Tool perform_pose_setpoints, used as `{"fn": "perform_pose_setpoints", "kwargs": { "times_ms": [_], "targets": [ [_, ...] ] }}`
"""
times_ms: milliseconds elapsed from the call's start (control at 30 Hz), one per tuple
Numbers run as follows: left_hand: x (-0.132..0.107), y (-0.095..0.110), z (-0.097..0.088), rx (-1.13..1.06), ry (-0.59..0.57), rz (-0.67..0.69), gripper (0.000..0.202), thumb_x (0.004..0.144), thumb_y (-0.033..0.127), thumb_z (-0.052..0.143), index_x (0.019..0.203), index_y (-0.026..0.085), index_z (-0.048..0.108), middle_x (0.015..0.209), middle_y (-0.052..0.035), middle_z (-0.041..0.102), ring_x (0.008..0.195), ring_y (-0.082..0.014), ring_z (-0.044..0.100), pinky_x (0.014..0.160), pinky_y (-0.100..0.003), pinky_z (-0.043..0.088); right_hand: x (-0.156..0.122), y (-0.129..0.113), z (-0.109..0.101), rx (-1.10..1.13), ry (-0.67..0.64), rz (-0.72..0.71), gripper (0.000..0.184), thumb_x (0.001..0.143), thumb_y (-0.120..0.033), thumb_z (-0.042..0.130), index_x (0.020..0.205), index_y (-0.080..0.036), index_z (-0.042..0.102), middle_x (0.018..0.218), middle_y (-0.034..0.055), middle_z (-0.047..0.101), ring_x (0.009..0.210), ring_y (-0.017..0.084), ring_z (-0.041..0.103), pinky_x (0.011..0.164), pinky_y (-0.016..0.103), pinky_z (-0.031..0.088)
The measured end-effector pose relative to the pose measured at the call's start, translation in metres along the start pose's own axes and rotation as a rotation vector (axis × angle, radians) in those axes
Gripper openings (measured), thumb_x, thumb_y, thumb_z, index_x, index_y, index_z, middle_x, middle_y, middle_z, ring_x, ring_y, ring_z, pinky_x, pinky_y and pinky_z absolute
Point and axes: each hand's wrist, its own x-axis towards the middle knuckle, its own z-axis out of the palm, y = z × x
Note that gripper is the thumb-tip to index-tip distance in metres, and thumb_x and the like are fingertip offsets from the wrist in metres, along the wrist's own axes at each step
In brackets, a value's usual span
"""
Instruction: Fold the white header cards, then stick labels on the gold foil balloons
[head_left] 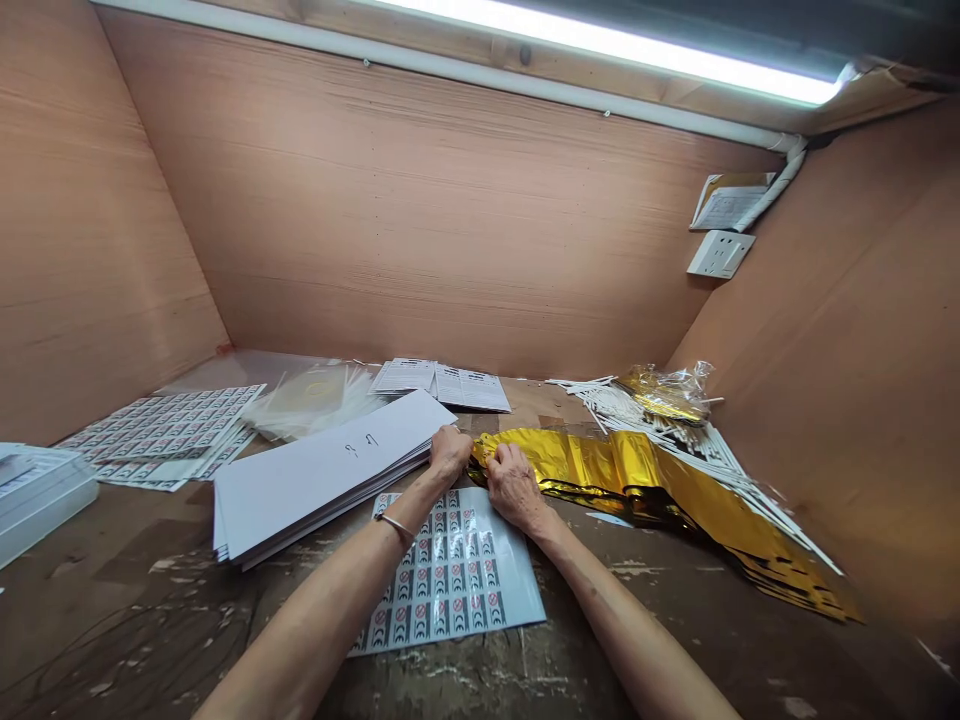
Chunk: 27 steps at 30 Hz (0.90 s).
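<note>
**Item 1, gold foil sheeting [622, 480]:** folded, crumpled length on the tabletop [135, 590], right of centre. Long axis runs from the near end by the hands out to the lower right, tapering toward the right wall.

**Item 2, right hand [516, 488]:** narrow grip, fingers [491, 462] pinching the foil's near end.

**Item 3, left hand [450, 452]:** curled, fingertips at the same foil end, just beside the right hand. Grip on the foil cannot be told. Thin metal bracelet [396, 527] on the wrist.

**Item 4, white card stack [322, 475]:** squared pile, left of the hands, its corner touching the left hand, two pen marks on top.

**Item 5, sticker sheet [450, 570]:** printed rows, lying under both wrists.

**Also on the tabletop:** more sticker sheets [161, 435] far left; clear plastic bags [315, 395] behind the card; printed leaflets [442, 385] at the back; loose white sticks [675, 440] fanned behind the foil; bagged gold foil [664, 395] on them; white plastic tray [37, 495] at the left edge.

**On the wall:** white socket panel [720, 253], right side, under a strip light [600, 40].
</note>
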Motion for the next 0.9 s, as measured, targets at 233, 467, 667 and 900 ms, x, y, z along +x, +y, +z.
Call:
{"fn": "perform_pose_setpoints", "kwargs": {
  "times_ms": [233, 467, 667, 900],
  "targets": [
    [-0.010, 0.000, -0.001, -0.116, -0.023, -0.025, 0.025, 0.072, 0.033, 0.049, 0.062, 0.012, 0.056, 0.038, -0.0005, 0.048, 0.028, -0.0113, 0.044, 0.032, -0.021, 0.031, 0.014, 0.008, 0.008, 0.266, 0.060, 0.224, 0.013, 0.074, -0.015, 0.051, 0.062, -0.016, 0.057, 0.071, 0.0063, 0.057, 0.072, 0.017, 0.048, 0.065, 0.027, 0.033],
    [-0.016, 0.004, -0.006, -0.172, -0.085, -0.057, 0.031, 0.072, 0.041, 0.048, 0.063, 0.012, 0.054, 0.037, -0.0017, 0.049, 0.026, -0.0155, 0.045, 0.027, -0.023, 0.029, 0.018, 0.029, 0.006, 0.386, 0.019, 0.254, 0.016, 0.074, -0.026, 0.055, 0.061, -0.016, 0.055, 0.064, -0.0013, 0.056, 0.058, 0.010, 0.049, 0.054, 0.021, 0.033],
    [-0.013, 0.001, -0.002, -0.185, -0.088, -0.056, 0.017, 0.070, 0.027, 0.051, 0.061, 0.013, 0.052, 0.036, -0.0006, 0.049, 0.026, -0.0136, 0.044, 0.026, -0.021, 0.029, 0.011, 0.013, 0.001, 0.141, 0.013, 0.064, 0.013, 0.077, -0.027, 0.051, 0.075, -0.016, 0.060, 0.086, 0.0063, 0.056, 0.082, 0.018, 0.048, 0.069, 0.028, 0.033],
    [-0.013, 0.000, -0.003, -0.209, -0.094, -0.061, 0.020, 0.073, 0.028, 0.047, 0.061, 0.013, 0.052, 0.036, 0.0002, 0.048, 0.024, -0.0127, 0.043, 0.026, -0.021, 0.029, 0.012, -0.006, 0.011, 0.050, 0.015, 0.066, 0.017, 0.074, -0.007, 0.042, 0.075, -0.011, 0.058, 0.081, 0.0127, 0.056, 0.079, 0.020, 0.047, 0.072, 0.031, 0.032]
  ]
}}
